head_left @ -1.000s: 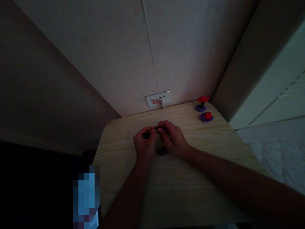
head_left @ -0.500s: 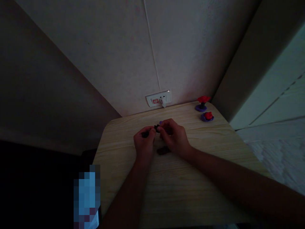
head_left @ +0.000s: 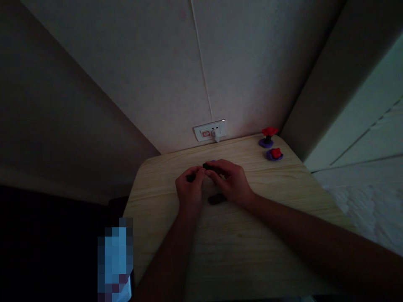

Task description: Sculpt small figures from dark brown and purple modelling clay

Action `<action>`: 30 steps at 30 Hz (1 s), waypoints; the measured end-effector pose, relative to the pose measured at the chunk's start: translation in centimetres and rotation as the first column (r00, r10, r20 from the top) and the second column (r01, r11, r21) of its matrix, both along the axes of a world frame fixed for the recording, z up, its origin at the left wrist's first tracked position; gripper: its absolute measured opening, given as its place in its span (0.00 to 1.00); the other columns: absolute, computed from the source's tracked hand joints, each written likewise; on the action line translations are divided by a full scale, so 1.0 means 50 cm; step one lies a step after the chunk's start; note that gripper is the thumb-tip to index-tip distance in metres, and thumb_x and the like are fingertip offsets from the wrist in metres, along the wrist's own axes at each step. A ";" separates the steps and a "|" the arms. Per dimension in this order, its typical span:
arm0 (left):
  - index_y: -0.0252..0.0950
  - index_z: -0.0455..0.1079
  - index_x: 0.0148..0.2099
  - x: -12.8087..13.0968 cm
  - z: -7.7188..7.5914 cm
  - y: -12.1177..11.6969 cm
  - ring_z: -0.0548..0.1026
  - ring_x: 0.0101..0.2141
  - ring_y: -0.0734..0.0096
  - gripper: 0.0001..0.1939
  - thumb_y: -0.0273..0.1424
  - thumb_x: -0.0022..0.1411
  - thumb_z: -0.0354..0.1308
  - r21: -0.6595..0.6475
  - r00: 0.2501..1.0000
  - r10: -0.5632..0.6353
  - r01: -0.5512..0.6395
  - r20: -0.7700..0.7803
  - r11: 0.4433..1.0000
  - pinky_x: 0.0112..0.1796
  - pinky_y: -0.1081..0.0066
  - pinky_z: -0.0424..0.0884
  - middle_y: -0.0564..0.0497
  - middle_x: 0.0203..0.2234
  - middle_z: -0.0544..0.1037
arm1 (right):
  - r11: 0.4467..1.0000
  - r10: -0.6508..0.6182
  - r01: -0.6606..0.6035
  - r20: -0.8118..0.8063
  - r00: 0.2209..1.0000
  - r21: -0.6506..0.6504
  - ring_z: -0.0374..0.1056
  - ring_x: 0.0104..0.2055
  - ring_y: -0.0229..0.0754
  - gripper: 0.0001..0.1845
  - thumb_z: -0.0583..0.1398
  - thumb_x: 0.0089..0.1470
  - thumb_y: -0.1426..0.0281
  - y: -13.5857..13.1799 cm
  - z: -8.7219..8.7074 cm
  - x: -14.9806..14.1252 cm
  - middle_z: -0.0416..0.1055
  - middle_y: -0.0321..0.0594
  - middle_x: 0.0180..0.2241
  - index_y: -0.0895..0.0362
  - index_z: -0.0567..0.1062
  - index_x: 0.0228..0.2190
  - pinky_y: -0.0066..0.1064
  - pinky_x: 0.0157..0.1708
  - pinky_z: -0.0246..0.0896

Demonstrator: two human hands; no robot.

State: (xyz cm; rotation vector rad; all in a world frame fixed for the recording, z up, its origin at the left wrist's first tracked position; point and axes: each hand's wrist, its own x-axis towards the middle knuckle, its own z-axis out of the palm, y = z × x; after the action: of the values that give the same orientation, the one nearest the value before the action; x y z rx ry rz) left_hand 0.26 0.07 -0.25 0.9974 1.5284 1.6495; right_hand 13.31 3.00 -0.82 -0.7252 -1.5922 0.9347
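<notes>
Over the middle of the table, my left hand (head_left: 189,184) and my right hand (head_left: 231,180) meet at the fingertips. Pinched between them is a small lump of black modelling clay (head_left: 207,166). More dark material (head_left: 190,178) shows inside the curled fingers of my left hand; whether it joins the lump I cannot tell. A flat dark strip (head_left: 216,199) lies on the wood just below my right hand, which partly covers one end. Behind the right fingers a bit of purple (head_left: 214,161) peeks out, mostly hidden.
At the table's (head_left: 252,260) back right corner stand a red flower-like figure (head_left: 269,133) on a purple base and a red lump (head_left: 276,153) in a purple dish shape. A wall socket (head_left: 210,130) holds a white plug. A lit, pixelated screen (head_left: 116,256) glows at lower left.
My fingers have shifted slightly on the black clay, the right fingertips moving a little left over it. The things on the table stay where they were.
</notes>
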 end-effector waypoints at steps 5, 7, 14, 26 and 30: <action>0.33 0.77 0.32 0.001 0.001 0.000 0.58 0.17 0.82 0.12 0.38 0.53 0.67 0.033 0.989 -0.089 0.086 0.114 0.996 0.19 0.77 0.52 0.59 0.15 0.65 | 0.999 0.015 -0.016 -0.014 1.000 -0.036 0.75 0.35 0.41 0.12 0.64 0.60 0.64 0.004 -0.003 0.000 0.79 0.44 0.38 0.56 0.80 0.42 0.32 0.34 0.73; 0.33 0.77 0.32 0.002 0.002 -0.001 0.57 0.17 0.82 0.12 0.38 0.53 0.68 0.038 0.982 -0.113 0.108 0.149 0.993 0.18 0.77 0.51 0.59 0.15 0.64 | 0.999 0.013 -0.013 -0.009 1.000 -0.029 0.74 0.34 0.40 0.12 0.63 0.61 0.64 0.004 -0.003 0.001 0.78 0.44 0.37 0.57 0.80 0.42 0.31 0.32 0.72; 0.33 0.77 0.33 0.005 0.005 -0.007 0.56 0.17 0.82 0.13 0.39 0.53 0.69 0.009 0.979 -0.149 0.149 0.141 0.989 0.19 0.76 0.51 0.60 0.16 0.63 | 1.000 0.000 0.000 0.081 0.997 0.007 0.71 0.35 0.41 0.09 0.58 0.64 0.66 0.000 0.007 0.007 0.74 0.42 0.35 0.56 0.76 0.41 0.31 0.32 0.68; 0.40 0.76 0.56 0.001 0.026 -0.011 0.67 0.23 0.74 0.26 0.39 0.55 0.70 0.086 0.971 -0.067 0.089 -0.228 0.992 0.29 0.73 0.68 0.57 0.22 0.70 | 1.000 -0.002 -0.001 0.116 0.993 0.026 0.66 0.30 0.40 0.13 0.50 0.69 0.61 -0.007 0.010 0.007 0.68 0.38 0.29 0.55 0.70 0.42 0.32 0.31 0.63; 0.40 0.81 0.50 0.007 0.035 -0.017 0.75 0.29 0.69 0.16 0.37 0.59 0.67 0.085 0.943 -0.142 0.175 -0.301 0.981 0.36 0.69 0.72 0.51 0.30 0.80 | 0.998 -0.007 -0.001 0.135 0.991 0.061 0.65 0.30 0.40 0.18 0.48 0.70 0.59 -0.004 0.014 0.009 0.67 0.39 0.30 0.55 0.70 0.36 0.33 0.31 0.62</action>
State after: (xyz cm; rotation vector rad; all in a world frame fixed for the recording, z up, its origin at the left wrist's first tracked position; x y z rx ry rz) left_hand 0.62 -0.78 1.52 1.4414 1.5076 1.5372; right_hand 13.74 2.78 -0.11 -0.7617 -1.7303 0.8458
